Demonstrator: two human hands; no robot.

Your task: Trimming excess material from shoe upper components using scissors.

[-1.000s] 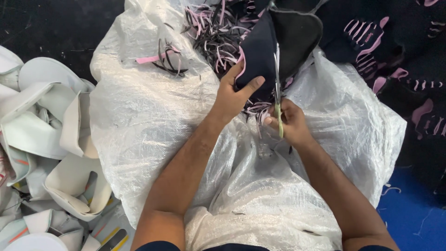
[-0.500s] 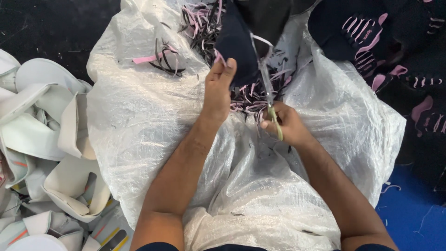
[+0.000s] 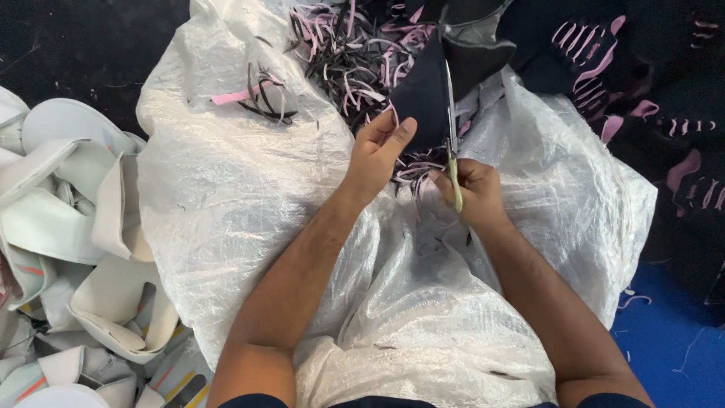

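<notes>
Item, one dark foam piece [image 3: 424, 94], held up over a white woven plastic sack [image 3: 249, 196] spread across the lap; left hand [image 3: 377, 155] closed on its lower edge, thumb in front and fingers behind; right hand [image 3: 476, 189] wrapped shut around the yellow-green handles of a pair of scissors [image 3: 451, 128], blades pointing up along the right edge of the piece; whether the blades stand apart or together cannot be told at this size. Item, a heap of pink and black trimmings [image 3: 362, 60], lying on the sack just beyond both hands, a few strips [image 3: 257, 94] scattered to the left. Item, a pile of white sandal soles and straps [image 3: 68, 227], well apart at the left. Item, dark soles with pink stripes [image 3: 596, 53], stacked at the upper right; blue floor [image 3: 672, 355] showing at the lower right. Hazards, as judged: the left thumb sits near the blade line, so a slip of the grip could bring skin under the edge; the thin piece may flex and steer the cut off its edge; trimmings could slide off the slack sack onto the floor.
</notes>
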